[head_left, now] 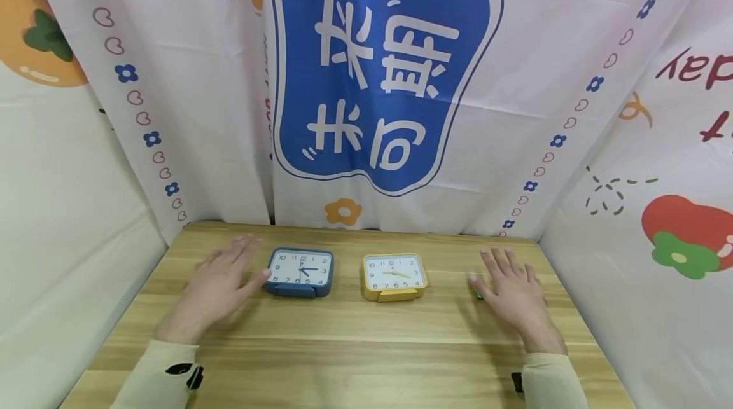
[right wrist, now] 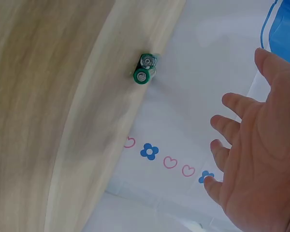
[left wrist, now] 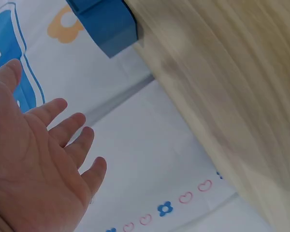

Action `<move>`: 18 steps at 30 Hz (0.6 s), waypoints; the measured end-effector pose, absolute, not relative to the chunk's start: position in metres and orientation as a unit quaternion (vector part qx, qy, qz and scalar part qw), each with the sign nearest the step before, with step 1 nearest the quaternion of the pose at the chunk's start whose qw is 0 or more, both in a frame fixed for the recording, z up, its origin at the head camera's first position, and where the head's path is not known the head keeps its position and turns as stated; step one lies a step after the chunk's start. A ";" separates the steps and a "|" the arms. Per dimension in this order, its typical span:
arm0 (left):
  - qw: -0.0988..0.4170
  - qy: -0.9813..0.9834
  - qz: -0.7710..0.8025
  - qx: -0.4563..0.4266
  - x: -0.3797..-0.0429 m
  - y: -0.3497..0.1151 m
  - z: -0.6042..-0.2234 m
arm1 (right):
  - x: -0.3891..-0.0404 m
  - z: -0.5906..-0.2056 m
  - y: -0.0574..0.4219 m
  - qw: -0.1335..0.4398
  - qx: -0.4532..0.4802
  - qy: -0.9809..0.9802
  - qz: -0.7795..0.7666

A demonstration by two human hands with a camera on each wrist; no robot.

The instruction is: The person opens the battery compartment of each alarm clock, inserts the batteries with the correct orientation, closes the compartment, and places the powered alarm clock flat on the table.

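A blue alarm clock stands left of centre on the table, its dial facing up toward the head camera. To its right is a yellow alarm clock of similar shape. My left hand is spread beside the blue clock, its thumb tip overlapping the clock's left edge in the head view. In the left wrist view its palm shows bare, with the blue clock's side above. My right hand is spread at the right, holding nothing. Two green batteries stand side by side on the table, mostly hidden under that hand in the head view.
The wooden table ends at a white printed curtain behind the clocks. More printed cloth hangs along the right side and the left side.
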State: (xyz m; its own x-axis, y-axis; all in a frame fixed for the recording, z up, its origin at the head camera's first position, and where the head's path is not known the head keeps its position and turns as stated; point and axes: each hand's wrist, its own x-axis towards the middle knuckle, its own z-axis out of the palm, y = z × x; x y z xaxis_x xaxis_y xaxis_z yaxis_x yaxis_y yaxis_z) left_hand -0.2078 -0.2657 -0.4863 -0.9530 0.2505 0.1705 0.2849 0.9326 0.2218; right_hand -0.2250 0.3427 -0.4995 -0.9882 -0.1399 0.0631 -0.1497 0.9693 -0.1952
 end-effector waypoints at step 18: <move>0.084 -0.966 -0.091 -0.225 -0.223 -0.214 -0.491 | -0.222 -0.502 0.321 0.022 0.095 -0.992 0.085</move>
State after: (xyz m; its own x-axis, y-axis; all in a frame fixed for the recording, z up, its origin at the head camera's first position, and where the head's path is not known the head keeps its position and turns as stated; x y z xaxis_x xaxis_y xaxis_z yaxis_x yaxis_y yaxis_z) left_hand -0.2234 -0.2142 -0.4906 -0.8847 0.4193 0.2035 0.4500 0.8821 0.1389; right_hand -0.2218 0.3206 -0.5019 -0.9808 -0.1852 0.0604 -0.1928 0.9672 -0.1653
